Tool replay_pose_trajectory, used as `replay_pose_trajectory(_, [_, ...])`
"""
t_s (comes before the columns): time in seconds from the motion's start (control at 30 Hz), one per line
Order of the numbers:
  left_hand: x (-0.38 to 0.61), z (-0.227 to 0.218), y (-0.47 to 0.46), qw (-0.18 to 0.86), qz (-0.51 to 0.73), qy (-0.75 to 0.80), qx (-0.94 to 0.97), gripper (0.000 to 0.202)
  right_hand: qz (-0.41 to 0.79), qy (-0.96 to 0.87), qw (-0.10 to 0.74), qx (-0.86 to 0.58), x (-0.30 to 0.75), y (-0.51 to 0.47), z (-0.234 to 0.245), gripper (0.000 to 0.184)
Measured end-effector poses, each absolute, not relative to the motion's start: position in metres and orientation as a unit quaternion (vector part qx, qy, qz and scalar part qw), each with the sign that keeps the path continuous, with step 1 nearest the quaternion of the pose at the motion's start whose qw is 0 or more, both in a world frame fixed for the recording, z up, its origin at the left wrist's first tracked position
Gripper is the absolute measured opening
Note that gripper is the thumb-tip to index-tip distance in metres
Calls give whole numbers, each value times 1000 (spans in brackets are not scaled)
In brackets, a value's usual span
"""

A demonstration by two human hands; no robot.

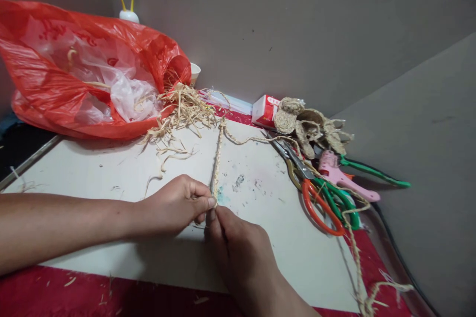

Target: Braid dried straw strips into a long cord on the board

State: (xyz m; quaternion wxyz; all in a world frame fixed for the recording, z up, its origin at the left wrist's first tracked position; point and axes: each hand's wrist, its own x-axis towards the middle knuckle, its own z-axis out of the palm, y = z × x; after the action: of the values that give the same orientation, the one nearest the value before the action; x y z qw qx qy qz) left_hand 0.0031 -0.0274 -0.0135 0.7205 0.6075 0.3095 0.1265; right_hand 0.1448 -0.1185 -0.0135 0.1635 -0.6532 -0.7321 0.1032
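Note:
A thin braided straw cord (217, 158) runs across the white board (260, 218) from the pile of loose raffia (182, 109) toward me. My left hand (174, 205) pinches the near end of the cord between thumb and fingers. My right hand (240, 250) meets it from below, its fingertips closed on the same end. The very tip of the cord is hidden between the two hands.
A red plastic bag (74, 69) lies at the back left. At the right are scissors with orange and green handles (320, 198), a pink glue gun (340, 176), small woven straw pieces (308, 126) and a red and white box (265, 109). Grey walls close in behind and at the right.

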Motion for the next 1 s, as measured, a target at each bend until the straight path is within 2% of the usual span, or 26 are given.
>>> replay_pose_trajectory(0.17, [3,-15,-26,739,113,308,589,32,-5,-749,144,-646,144,-119,-17,24])
replay_pose_trajectory(0.37, [3,-11,-28,754,116,296,575,35,-81,-780,111,-611,145,-117,-21,20])
replay_pose_trajectory(0.63, [6,-14,-29,740,126,306,586,35,-85,-785,56,-611,138,-119,-19,17])
replay_pose_trajectory(0.8, [7,-12,-30,730,142,339,576,28,-76,-793,-2,-604,129,-122,-11,21])
replay_pose_trajectory(1.0, [8,-3,-30,700,142,351,605,26,-53,-828,-1,-558,121,-129,-9,20])
